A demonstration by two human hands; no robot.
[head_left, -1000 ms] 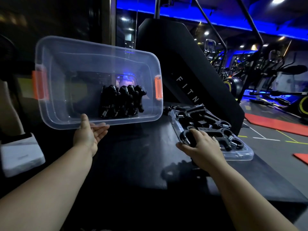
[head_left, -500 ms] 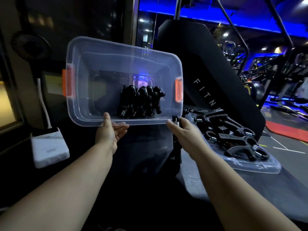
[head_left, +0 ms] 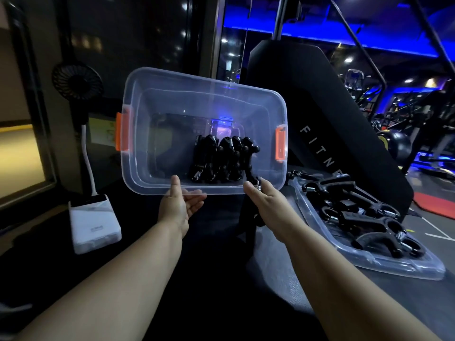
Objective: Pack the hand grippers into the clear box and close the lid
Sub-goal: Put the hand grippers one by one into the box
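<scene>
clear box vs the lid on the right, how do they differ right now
The clear box is held up in the left hand, tipped with its opening facing the camera; the lid lies flat on the dark surface.
The box has orange latches at both ends; the lid shows none.
Hand grippers stand packed in a tight row in the box; loose grippers lie scattered on the lid.
Both are see-through plastic carrying black grippers.

Dim, underexposed gym. Blue LED strip light (head_left: 320, 36) along the far right ceiling tints that side; warm yellow lit panel (head_left: 19, 158) glows far left. Small blue glare spots on the clear plastic box with orange latches (head_left: 172, 102). Near black counter (head_left: 278, 262) loses detail in shadow. Wide-angle bending at edges, noisy, slightly soft throughout.
</scene>
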